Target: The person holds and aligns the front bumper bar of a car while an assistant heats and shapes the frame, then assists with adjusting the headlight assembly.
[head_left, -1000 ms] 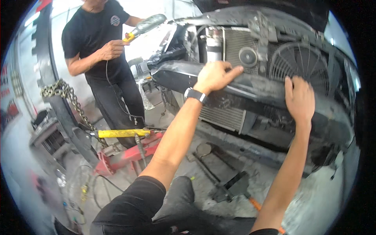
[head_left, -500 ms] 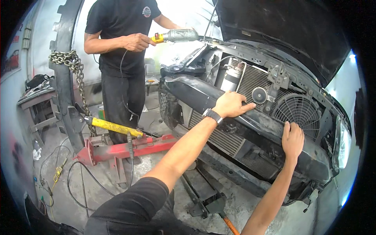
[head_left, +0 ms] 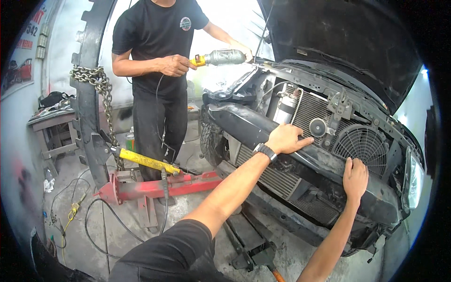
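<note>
My left hand (head_left: 286, 138) rests over the top edge of a long black bumper beam (head_left: 242, 122) on the front of a car, fingers bent over it, a watch on the wrist. My right hand (head_left: 355, 178) grips the same beam farther right, its fingertips over the upper edge. Behind the beam are a radiator (head_left: 307, 113), a silver cylinder (head_left: 284, 108) and a round fan grille (head_left: 359, 145). A headlight (head_left: 412, 177) sits at the beam's right end. The raised black hood (head_left: 338, 42) is above.
A co-worker (head_left: 155, 70) in black stands at left holding a yellow-handled caged lamp (head_left: 225, 57). Beside them are a steel post (head_left: 87, 117) with chain, a yellow hydraulic ram (head_left: 143, 159) and a red steel arm (head_left: 188, 187). A floor jack (head_left: 249, 251) and cables lie below.
My view has tilted up and swung left, so the car sits farther right. Both hands have stayed on the beam. The co-worker's far hand is at the lamp's end.
</note>
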Tool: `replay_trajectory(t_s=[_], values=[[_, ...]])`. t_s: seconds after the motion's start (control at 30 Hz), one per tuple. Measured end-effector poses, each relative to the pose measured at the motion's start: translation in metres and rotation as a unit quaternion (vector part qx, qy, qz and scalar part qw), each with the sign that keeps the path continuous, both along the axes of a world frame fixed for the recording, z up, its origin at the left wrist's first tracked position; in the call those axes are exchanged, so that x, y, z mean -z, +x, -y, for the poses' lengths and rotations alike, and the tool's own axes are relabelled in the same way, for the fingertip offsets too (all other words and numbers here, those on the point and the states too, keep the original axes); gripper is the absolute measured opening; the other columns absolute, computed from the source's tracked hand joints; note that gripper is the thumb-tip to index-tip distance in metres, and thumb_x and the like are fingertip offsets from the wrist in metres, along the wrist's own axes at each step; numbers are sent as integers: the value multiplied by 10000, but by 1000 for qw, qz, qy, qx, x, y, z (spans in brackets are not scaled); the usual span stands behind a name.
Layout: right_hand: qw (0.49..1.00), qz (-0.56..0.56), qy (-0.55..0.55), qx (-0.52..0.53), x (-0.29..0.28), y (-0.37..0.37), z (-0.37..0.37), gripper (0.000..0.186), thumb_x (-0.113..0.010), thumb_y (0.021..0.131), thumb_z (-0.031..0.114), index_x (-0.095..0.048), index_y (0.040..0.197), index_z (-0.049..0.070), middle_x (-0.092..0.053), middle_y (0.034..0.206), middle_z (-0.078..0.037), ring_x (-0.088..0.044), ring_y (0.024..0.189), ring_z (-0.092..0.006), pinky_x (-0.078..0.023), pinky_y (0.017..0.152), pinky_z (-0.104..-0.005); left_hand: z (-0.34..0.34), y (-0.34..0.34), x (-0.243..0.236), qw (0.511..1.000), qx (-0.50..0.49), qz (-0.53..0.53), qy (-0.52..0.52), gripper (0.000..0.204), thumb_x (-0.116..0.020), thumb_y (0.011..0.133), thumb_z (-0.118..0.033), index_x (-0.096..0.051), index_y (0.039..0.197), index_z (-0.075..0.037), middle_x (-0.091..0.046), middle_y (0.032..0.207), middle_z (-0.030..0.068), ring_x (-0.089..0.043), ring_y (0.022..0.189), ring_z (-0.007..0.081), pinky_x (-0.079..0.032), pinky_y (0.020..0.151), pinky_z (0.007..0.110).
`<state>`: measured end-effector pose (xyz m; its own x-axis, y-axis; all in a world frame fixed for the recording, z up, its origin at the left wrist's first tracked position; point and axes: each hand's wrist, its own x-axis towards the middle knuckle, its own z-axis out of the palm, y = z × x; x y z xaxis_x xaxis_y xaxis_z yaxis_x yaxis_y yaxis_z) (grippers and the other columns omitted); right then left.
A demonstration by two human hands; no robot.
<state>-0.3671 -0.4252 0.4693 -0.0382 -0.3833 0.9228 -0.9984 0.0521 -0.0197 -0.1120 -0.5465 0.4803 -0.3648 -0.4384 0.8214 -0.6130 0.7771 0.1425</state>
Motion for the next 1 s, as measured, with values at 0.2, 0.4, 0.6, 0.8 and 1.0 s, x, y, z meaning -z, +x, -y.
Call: replay_trajectory(t_s=[0.2,0.4,0.6,0.8,1.0], values=[[1000,-8,-6,0,3,-4,3,330,-479,967,269,-558,803,-7,-605,857,-203,-560,863,-408,-425,850,-486,-2,0,-2,1000,8,7,27,592,-538,871,-612,-705,797,-48,-683,810,203,-648,840,398,-499,796,467],[1000,-18,-11,2,2,-1,3,324,-485,967,274,-563,813,-1,-604,850,-196,-563,855,-401,-430,833,-485,1,2,-1,1000,12,7,13,591,-533,878,-607,-704,814,-45,-685,830,201,-646,849,397,-494,804,468],[1000,-16,-16,3,2,-4,4,316,-495,964,272,-549,798,9,-600,836,-186,-568,857,-391,-431,845,-479,-3,-1,-3,1000,10,5,27,589,-535,881,-601,-700,809,-40,-685,829,189,-641,857,382,-479,831,454],[1000,-15,-15,-5,3,-5,5,321,-493,965,278,-541,793,12,-595,827,-185,-571,856,-388,-433,861,-478,2,-2,0,1000,4,7,10,579,-540,878,-594,-728,853,-47,-691,794,174,-650,842,352,-469,848,435],[1000,-8,2,2,2,-4,3,327,-485,972,285,-542,799,14,-595,833,-180,-572,857,-390,-430,895,-501,-1,-1,-1,1000,7,4,21,589,-538,878,-599,-732,868,-43,-697,814,175,-655,849,350,-469,857,432]])
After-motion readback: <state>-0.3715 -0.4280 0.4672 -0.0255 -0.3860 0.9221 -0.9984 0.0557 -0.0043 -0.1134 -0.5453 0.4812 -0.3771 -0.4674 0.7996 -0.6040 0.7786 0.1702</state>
